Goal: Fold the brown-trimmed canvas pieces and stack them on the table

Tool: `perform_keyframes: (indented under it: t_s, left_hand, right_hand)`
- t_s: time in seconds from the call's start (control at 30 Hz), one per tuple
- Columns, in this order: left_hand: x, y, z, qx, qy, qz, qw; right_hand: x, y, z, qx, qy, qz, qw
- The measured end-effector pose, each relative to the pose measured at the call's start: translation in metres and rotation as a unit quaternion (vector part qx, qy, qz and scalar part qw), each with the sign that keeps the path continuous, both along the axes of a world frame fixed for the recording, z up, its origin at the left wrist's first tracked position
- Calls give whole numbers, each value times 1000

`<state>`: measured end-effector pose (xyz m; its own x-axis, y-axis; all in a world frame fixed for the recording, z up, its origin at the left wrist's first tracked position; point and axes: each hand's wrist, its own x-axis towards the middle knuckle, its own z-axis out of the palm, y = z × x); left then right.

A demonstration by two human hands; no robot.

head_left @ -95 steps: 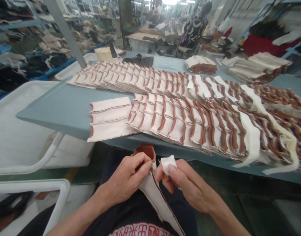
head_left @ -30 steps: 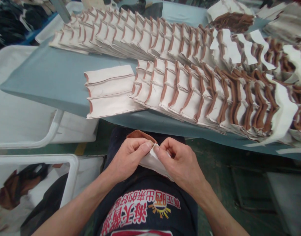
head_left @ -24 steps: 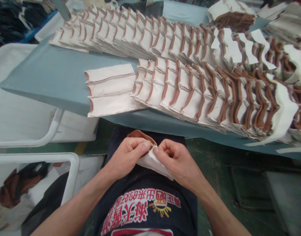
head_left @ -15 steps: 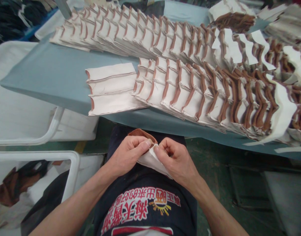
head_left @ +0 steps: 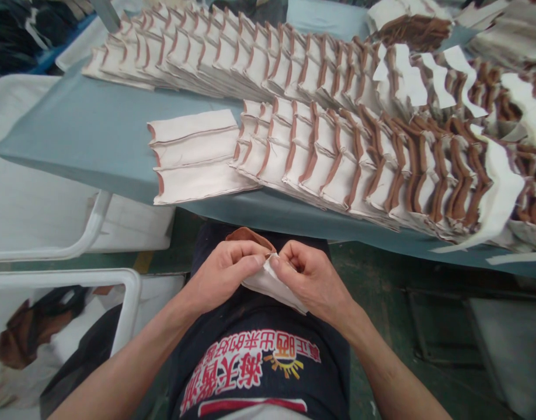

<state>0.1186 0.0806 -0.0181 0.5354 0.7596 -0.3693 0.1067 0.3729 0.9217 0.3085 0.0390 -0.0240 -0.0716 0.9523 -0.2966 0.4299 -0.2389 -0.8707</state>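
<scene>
Above my lap, both hands pinch a white-and-brown fabric piece [head_left: 274,287] at its upper edge. My left hand [head_left: 230,271] is closed on it, thumb and forefinger pressed together near the seam. Close beside it, my right hand [head_left: 312,277] grips the same edge with thumb against curled fingers. The white side hangs below the fingers, and a brown flap shows behind my left hand. Exactly what lies between the fingertips is hidden. On the table ahead lie similar white pieces with brown edges [head_left: 193,153], partly overlapping.
The blue-grey table [head_left: 75,128] carries two long rows of overlapping fabric pieces [head_left: 312,151], with white strips [head_left: 502,169] at the right. White bins stand at left; the nearer bin [head_left: 134,303] holds brown, white and dark scraps. A dark apron [head_left: 268,350] covers my lap.
The fingertips have shifted slightly along the fabric edge, my left thumb now lying flatter. Both hands keep their hold. The whole view has moved a little.
</scene>
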Motion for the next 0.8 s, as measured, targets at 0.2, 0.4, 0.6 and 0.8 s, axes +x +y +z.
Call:
perform_keyframes:
  t_s: [0.2, 0.4, 0.6, 0.8]
  left_hand:
    - [4, -9, 2, 21, 27, 19, 999]
    - [4, -11, 2, 158, 120, -8, 980]
    - [11, -18, 0, 205, 155, 43, 965]
    - [14, -23, 3, 168, 134, 79, 973]
  right_hand:
    - [0, -1, -4, 11, 4, 8, 1000]
    - [0, -6, -10, 3, -3, 21, 1000]
    - [-11, -9, -9, 27, -17, -52, 998]
    - [-18, -12, -12, 19, 40, -89, 995]
